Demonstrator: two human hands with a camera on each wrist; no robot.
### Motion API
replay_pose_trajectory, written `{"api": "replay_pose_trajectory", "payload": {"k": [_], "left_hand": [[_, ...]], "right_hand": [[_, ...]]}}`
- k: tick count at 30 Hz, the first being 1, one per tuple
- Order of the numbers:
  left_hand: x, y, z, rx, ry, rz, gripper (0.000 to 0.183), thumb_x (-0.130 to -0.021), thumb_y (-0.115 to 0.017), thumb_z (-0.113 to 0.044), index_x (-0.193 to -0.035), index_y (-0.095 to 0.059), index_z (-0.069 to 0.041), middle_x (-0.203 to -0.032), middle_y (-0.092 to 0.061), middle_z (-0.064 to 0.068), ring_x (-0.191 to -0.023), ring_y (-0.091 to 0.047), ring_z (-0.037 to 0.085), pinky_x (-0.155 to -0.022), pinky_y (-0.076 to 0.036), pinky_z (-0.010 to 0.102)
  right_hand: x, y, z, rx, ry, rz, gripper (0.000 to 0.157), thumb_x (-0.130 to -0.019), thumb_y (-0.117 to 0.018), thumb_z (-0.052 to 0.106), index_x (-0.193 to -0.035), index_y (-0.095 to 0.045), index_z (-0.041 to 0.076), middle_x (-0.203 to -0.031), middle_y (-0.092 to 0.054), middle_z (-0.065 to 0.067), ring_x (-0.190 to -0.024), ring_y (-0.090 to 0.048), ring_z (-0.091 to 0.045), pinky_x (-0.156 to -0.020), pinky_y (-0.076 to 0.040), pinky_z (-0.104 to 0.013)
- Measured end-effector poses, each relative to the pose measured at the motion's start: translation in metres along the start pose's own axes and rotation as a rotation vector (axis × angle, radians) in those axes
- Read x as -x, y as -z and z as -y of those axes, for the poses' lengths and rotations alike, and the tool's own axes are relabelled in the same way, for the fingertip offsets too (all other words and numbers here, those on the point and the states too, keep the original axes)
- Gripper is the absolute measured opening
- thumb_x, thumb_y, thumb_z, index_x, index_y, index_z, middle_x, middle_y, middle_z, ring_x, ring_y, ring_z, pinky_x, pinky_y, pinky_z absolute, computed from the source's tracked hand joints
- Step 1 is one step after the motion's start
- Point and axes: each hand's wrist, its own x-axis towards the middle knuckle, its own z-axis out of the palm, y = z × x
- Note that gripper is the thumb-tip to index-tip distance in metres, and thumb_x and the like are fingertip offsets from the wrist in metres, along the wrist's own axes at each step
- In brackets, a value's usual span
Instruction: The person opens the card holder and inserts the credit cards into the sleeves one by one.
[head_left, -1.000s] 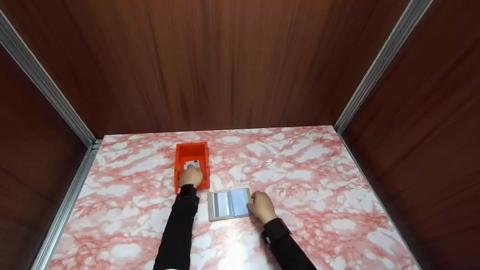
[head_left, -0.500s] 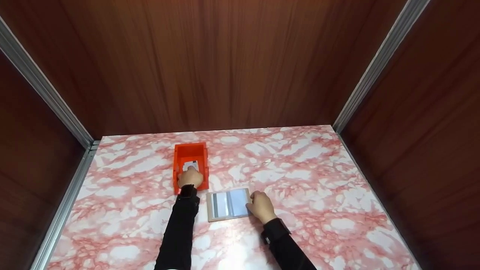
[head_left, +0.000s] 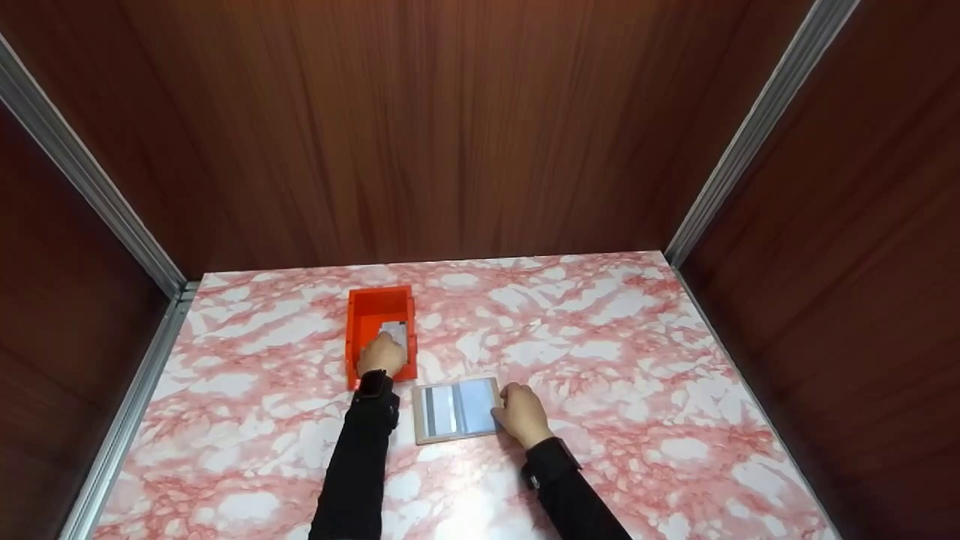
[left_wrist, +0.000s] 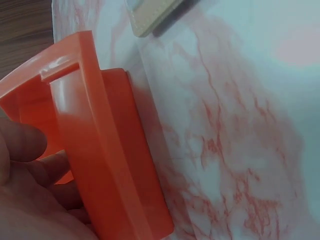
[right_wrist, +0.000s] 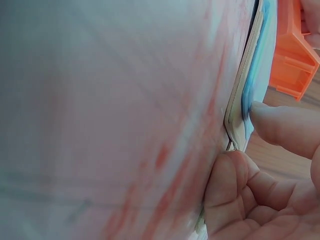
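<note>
My left hand [head_left: 382, 355] reaches into an orange plastic bin [head_left: 381, 290], its fingers over a pale card [head_left: 395, 330] near the bin's right wall. In the left wrist view the thumb and bent fingers [left_wrist: 52, 167] are inside the rim; the card is hidden there, and I cannot tell whether they pinch it. An open card holder [head_left: 455, 410] with a beige cover and clear plastic sleeves lies flat to the right. My right hand [head_left: 523, 415] pinches its right edge, with the thumb [right_wrist: 280, 125] on the sleeve side and curled fingers at the cover's corner.
The table [head_left: 600, 352] has a pink and white marbled top. Dark wood-grain panels [head_left: 450, 150] stand at the back and both sides, with metal corner posts [head_left: 757, 135]. The bin sits just behind and left of the card holder.
The pale card in the bin has shifted right and shows more beside my left hand's fingers. My right hand and the card holder stay nearly still.
</note>
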Motion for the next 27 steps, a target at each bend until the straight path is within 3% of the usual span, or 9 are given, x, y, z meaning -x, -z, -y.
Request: {"api": "replay_pose_trajectory", "payload": {"k": [7,18,27], "left_hand": [[-0.0013,0.0012,-0.0002,0.035,-0.01,-0.04,0.032,-0.092,-0.044,-0.015,-0.112,-0.06,0.004,-0.116,-0.063,0.027,-0.109,-0.057,0.049,-0.091,-0.045,0.055],[-0.0053,0.0037,-0.0005,0.089,-0.001,-0.036,0.041,-0.093,-0.04,-0.016,-0.124,-0.059,0.004,-0.126,-0.061,0.025,-0.114,-0.055,0.045,-0.097,-0.042,0.052],[-0.0044,0.0037,-0.001,0.078,-0.008,-0.07,0.04,-0.093,-0.039,-0.014,-0.119,-0.062,0.006,-0.12,-0.063,0.027,-0.109,-0.057,0.047,-0.094,-0.044,0.054]], "right_hand": [[-0.0001,-0.0005,0.0009,-0.001,0.007,-0.011,0.022,-0.075,-0.075,0.007,-0.09,-0.06,-0.002,-0.076,-0.053,-0.007,-0.07,-0.054,-0.025,-0.068,-0.048,-0.04],[-0.0008,-0.0023,-0.0009,0.012,0.006,-0.028,0.021,-0.074,-0.074,0.008,-0.087,-0.059,0.0,-0.075,-0.052,-0.006,-0.068,-0.053,-0.024,-0.066,-0.048,-0.04],[-0.0005,-0.0021,-0.0007,0.009,0.007,-0.018,0.022,-0.075,-0.075,0.006,-0.09,-0.061,-0.002,-0.076,-0.053,-0.007,-0.068,-0.054,-0.024,-0.066,-0.048,-0.039]]}}
